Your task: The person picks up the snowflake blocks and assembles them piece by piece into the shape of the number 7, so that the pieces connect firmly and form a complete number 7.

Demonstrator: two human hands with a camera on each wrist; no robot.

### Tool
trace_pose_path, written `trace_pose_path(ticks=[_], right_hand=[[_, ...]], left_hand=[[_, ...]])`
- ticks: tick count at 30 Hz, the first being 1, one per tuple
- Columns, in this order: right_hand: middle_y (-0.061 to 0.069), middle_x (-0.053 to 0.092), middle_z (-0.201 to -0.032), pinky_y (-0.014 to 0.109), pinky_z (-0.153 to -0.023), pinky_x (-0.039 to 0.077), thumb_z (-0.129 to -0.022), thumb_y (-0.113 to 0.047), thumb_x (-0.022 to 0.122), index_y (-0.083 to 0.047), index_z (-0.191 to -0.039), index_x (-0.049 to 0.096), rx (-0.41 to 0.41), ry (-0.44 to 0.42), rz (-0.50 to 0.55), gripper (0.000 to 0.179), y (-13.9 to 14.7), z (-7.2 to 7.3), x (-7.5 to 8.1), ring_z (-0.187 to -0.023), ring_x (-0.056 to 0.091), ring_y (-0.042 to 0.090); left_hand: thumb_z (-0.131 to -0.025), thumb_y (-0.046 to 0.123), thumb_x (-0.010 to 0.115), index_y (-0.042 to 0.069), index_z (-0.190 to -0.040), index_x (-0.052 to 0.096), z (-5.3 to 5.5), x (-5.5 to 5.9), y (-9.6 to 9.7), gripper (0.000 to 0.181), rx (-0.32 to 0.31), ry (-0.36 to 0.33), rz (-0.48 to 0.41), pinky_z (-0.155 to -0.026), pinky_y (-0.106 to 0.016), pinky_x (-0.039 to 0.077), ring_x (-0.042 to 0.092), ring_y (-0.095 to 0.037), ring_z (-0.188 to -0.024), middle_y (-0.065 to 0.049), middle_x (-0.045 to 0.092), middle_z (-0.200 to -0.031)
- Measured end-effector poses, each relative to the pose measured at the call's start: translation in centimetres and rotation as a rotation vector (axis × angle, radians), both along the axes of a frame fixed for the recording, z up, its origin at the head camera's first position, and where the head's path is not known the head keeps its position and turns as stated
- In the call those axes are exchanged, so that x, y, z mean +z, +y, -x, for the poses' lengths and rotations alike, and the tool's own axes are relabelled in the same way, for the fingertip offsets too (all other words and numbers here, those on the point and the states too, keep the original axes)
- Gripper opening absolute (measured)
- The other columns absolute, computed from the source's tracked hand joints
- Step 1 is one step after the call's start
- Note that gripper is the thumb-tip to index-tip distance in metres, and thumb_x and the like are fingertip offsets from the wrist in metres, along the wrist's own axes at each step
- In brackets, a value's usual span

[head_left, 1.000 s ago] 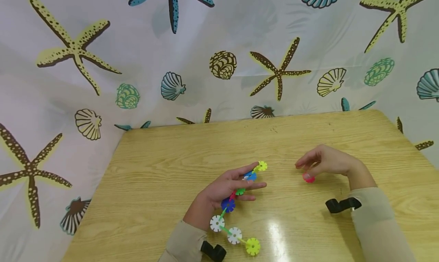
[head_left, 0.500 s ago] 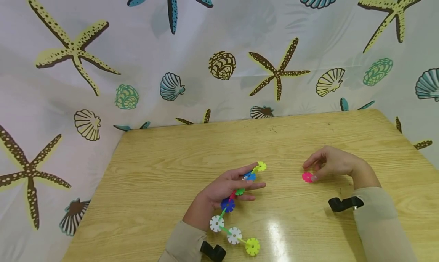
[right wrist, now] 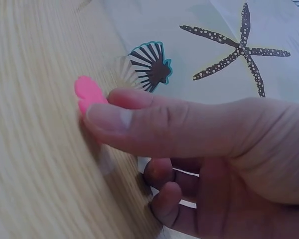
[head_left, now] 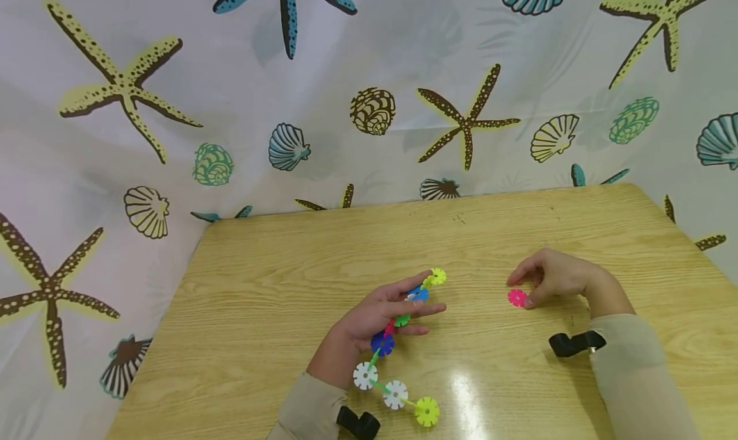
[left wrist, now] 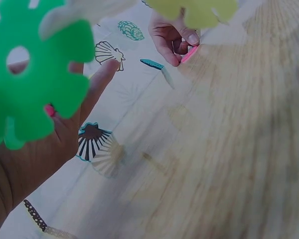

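Note:
My left hand [head_left: 375, 315] holds a chain of notched plastic snowflake discs, its thumb lying across the links. A yellow disc [head_left: 438, 276] tops the chain beside the index fingertip. Below the hand hang a dark blue disc [head_left: 382, 344], a white disc [head_left: 365, 375] and a yellow end disc [head_left: 427, 412]. Some links are partly hidden by the fingers; a green disc [left wrist: 40, 74] looms large in the left wrist view. To the right, my right hand [head_left: 562, 277] pinches a single pink snowflake disc [head_left: 517, 298] by its edge between thumb and finger, just above the table.
Both hands are over a wood-grain table [head_left: 288, 260]. A white cloth [head_left: 323, 75] printed with starfish and shells hangs behind it and along its sides. Black wrist mounts [head_left: 576, 344] sit on both sleeves.
The pink disc has turned so its flat face shows, and the right hand has shifted slightly right. The left hand and its chain have barely moved.

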State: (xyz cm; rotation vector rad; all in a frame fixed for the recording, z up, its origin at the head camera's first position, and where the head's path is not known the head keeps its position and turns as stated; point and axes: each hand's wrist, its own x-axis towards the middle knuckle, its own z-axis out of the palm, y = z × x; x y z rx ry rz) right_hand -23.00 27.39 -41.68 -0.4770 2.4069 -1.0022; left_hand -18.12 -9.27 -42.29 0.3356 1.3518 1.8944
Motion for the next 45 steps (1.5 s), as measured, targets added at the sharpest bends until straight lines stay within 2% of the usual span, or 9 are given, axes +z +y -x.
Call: trace_pose_path(ticks=[4, 11, 17, 24, 32, 37, 45], right_hand=[[0.008, 0.068, -0.103, 0.025, -0.064, 0.044, -0.074, -0.013, 0.088, -0.006, -0.108, 0.076, 0.017, 0.002, -0.015, 0.037, -0.4, -0.1, 0.1, -0.078, 0.047, 0.017], [0.006, 0.067, -0.094, 0.027, -0.069, 0.048, -0.074, -0.011, 0.087, -0.006, -0.103, 0.075, -0.010, 0.008, -0.038, 0.031, -0.7, 0.0, 0.3, -0.082, 0.052, 0.018], [0.009, 0.071, -0.099, 0.026, -0.076, 0.056, -0.079, -0.008, 0.084, -0.003, -0.103, 0.073, -0.052, 0.051, 0.009, 0.027, -0.5, 0.1, 0.3, -0.089, 0.064, 0.019], [0.011, 0.073, -0.100, 0.023, -0.074, 0.056, -0.082, -0.011, 0.081, -0.001, -0.107, 0.074, -0.067, 0.033, 0.059, 0.028, -0.1, 0.2, 0.2, -0.087, 0.065, 0.017], [0.013, 0.076, -0.106, 0.022, -0.076, 0.057, -0.085, -0.013, 0.079, -0.002, -0.108, 0.076, -0.126, 0.080, 0.103, 0.026, 0.4, 0.5, -0.3, -0.087, 0.069, 0.011], [0.014, 0.075, -0.108, 0.023, -0.075, 0.057, -0.087, -0.013, 0.077, -0.003, -0.107, 0.077, -0.091, 0.107, 0.121, 0.022, 0.3, 0.5, -0.2, -0.089, 0.067, 0.011], [0.017, 0.073, -0.113, 0.025, -0.075, 0.059, -0.088, -0.014, 0.076, -0.002, -0.109, 0.076, -0.066, 0.054, 0.187, 0.024, -0.3, 0.6, 0.1, -0.091, 0.068, 0.010]], left_hand=[[-0.104, 0.013, 0.051, 0.023, -0.158, 0.031, 0.0, 0.0, 0.0, 0.058, 0.001, -0.008, -0.002, -0.093, -0.028, 0.058, 0.049, -0.025, -0.140, -0.005, 0.007, -0.169], [-0.105, 0.012, 0.051, 0.022, -0.158, 0.031, 0.0, 0.1, 0.0, 0.058, -0.001, -0.013, -0.002, -0.093, -0.027, 0.058, 0.048, -0.025, -0.140, -0.004, 0.008, -0.169], [-0.105, 0.011, 0.050, 0.021, -0.158, 0.031, 0.0, 0.1, 0.0, 0.057, -0.002, -0.017, 0.003, -0.092, -0.026, 0.058, 0.048, -0.024, -0.140, -0.005, 0.010, -0.168], [-0.105, 0.011, 0.049, 0.021, -0.158, 0.031, 0.0, 0.1, 0.1, 0.057, -0.001, -0.014, 0.007, -0.094, -0.028, 0.058, 0.048, -0.024, -0.140, -0.006, 0.011, -0.168], [-0.105, 0.010, 0.049, 0.021, -0.158, 0.031, -0.1, 0.1, 0.1, 0.057, 0.001, -0.015, 0.005, -0.093, -0.027, 0.058, 0.048, -0.024, -0.140, -0.005, 0.010, -0.168], [-0.105, 0.010, 0.048, 0.020, -0.159, 0.029, -0.1, 0.1, 0.2, 0.057, 0.001, -0.019, 0.001, -0.093, -0.026, 0.058, 0.047, -0.024, -0.141, -0.005, 0.010, -0.168], [-0.105, 0.010, 0.048, 0.019, -0.158, 0.030, -0.1, 0.2, 0.1, 0.057, 0.010, -0.036, 0.002, -0.098, -0.028, 0.055, 0.050, -0.024, -0.138, -0.009, 0.010, -0.168]])
